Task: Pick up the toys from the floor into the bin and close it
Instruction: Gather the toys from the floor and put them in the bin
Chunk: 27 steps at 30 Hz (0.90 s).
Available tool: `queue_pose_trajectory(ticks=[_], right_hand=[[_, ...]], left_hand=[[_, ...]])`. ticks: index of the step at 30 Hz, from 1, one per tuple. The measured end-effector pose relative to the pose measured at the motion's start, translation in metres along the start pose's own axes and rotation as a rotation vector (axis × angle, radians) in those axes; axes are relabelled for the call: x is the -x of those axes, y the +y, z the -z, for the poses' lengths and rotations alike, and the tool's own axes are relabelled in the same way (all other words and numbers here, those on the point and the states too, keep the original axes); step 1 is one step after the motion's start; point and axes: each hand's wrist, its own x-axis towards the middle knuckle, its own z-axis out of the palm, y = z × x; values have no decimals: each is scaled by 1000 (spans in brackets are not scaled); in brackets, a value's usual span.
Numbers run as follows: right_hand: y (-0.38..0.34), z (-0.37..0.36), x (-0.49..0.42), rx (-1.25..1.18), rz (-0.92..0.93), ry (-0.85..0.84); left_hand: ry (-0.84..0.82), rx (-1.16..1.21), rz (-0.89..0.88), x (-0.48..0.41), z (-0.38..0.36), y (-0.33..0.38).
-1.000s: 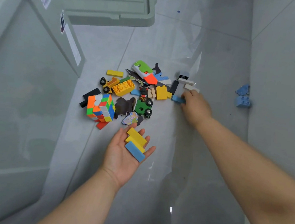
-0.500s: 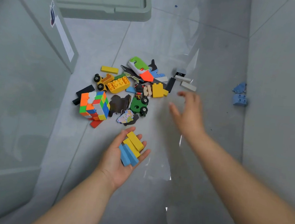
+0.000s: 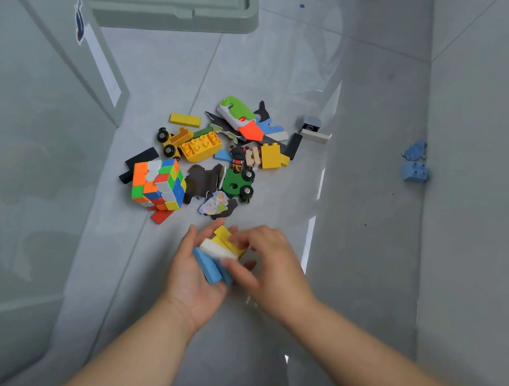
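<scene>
Both hands meet over the glossy grey floor (image 3: 357, 205) from what I see, left hand (image 3: 197, 269) cupping flat yellow, white and blue blocks (image 3: 217, 249), right hand (image 3: 269, 267) pinching the stack, with the matte bin (image 3: 33, 101) at left and the toy pile (image 3: 216, 153) beside it.

Two bare forearms are seen, entering from the near edge. No sleeves, cuffs or gloves are worn on the visible parts. The left hand (image 3: 197, 269) and the right hand (image 3: 273, 265) are bare. Short, unpainted nails are noted on the left fingers (image 3: 192, 233). The right hand is motion-blurred; finer detail cannot be made out.
</scene>
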Motion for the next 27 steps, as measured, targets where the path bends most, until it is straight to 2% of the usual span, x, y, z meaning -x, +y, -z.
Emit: queue_pose_trajectory(ticks=[2,5,7,10,14,21,24,27], right_hand=[[1,17,-20,-8,16,32],[34,60,-93,161,-129,251],[57,86,-139,317,-304,202],[79,85,-170,414,-469,13],[87,64,-159,330,-453,105],[83,48,-85,295,-431,140],[81,38,-54,144,-391,206],[62,38,-35,-102,-435,319]], left_hand=[[0,17,-15,1,0,0],[23,16,-13,4,-3,-1],[43,-4,-5,6,-4,-1],[63,-23,2,9,-4,-2],[85,-38,7,12,-3,-3],[102,-115,19,14,-3,-7],[153,-168,9,16,-4,-12],[203,-181,9,18,-2,-15]])
